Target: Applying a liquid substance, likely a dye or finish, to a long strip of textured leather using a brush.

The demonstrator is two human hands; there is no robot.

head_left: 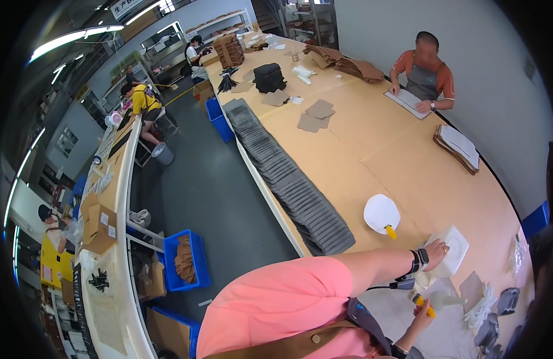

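My left arm, in a pink sleeve with a dark watch, reaches across the table. My left hand [435, 255] is closed at the edge of a white square tray [458, 244]. Nearer to me, my right hand [421, 319] has its fingers wrapped round a yellow-handled tool [429, 310]; its working end is hard to make out. A translucent bottle-like container [449, 300] lies beside that tool. Beyond my left hand, a round white dish [381, 210] rests on the table with another yellow handle [391, 231] at its rim.
A long overlapping row of dark grey pieces [288, 179] runs along the table's left edge. Brown sheets [316, 116] and a black stack [268, 78] lie farther off. A co-worker [426, 72] sits at the far right. White cord [481, 305] lies at right; a blue crate [201, 257] stands below left.
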